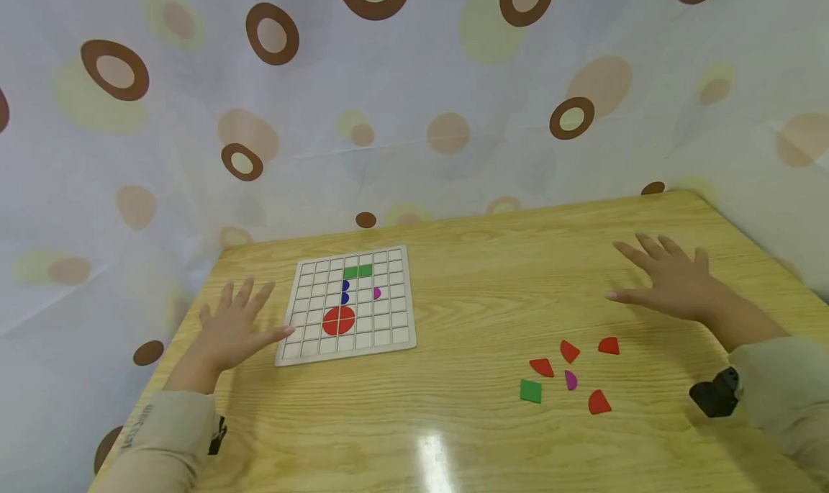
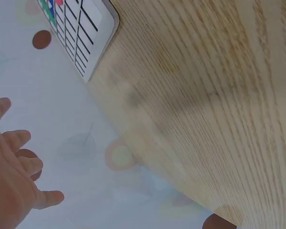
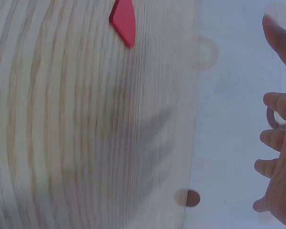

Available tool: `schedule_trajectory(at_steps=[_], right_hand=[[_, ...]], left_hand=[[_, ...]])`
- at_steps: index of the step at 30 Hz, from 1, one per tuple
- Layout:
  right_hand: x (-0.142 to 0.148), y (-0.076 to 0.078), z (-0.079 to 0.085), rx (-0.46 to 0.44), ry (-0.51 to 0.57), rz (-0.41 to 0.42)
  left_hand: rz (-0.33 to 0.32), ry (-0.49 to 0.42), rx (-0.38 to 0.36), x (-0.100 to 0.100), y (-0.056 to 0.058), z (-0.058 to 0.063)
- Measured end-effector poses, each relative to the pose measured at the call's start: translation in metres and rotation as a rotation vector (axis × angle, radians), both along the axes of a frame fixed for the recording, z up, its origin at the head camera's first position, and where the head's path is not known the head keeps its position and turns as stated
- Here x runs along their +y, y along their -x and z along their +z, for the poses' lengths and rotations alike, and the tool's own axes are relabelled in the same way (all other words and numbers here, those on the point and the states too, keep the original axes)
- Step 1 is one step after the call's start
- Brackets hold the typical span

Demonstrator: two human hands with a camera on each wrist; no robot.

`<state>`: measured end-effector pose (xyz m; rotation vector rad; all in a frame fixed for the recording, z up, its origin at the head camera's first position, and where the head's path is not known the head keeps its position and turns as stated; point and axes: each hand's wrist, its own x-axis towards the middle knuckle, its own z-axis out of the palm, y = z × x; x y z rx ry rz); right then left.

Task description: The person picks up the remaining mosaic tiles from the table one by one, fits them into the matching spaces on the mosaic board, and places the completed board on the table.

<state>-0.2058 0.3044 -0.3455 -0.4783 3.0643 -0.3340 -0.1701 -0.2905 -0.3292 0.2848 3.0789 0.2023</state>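
Note:
A white grid board (image 1: 388, 338) lies on the left half of the table. On it are two green squares (image 1: 358, 270), two dark blue half circles (image 1: 345, 291), a magenta half circle (image 1: 377, 293) and several red quarter pieces (image 1: 332, 327) forming a circle. My left hand (image 1: 232, 331) is raised with fingers spread, its thumb overlapping the board's left edge in the head view. Over the table's right side my right hand (image 1: 676, 281) also spreads its fingers and holds nothing. Nearest to it is a loose red quarter piece (image 1: 609, 345), which also shows in the right wrist view.
Left of and below the right hand lie other loose red pieces (image 1: 541, 367), a magenta half circle (image 1: 571, 380) and a green square (image 1: 531, 391). The wooden table (image 1: 466, 313) meets a dotted curtain (image 1: 414, 119) at the back and both sides.

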Motion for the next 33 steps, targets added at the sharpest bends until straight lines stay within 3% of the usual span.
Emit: schedule_trajectory(at_steps=[9,27,33], right_hand=[[-0.047,0.01,-0.001,0.003,0.016,0.109],[-0.148,0.024,-0.017,-0.015,0.015,0.305],[-0.177,0.027,-0.021,-0.024,0.003,0.365]], left_hand=[[-0.026,0.002,0.0,0.008,0.005,-0.006],[-0.053,-0.034,-0.09,0.026,0.013,-0.017],[-0.048,-0.007,-0.111,0.028,0.016,-0.024]])
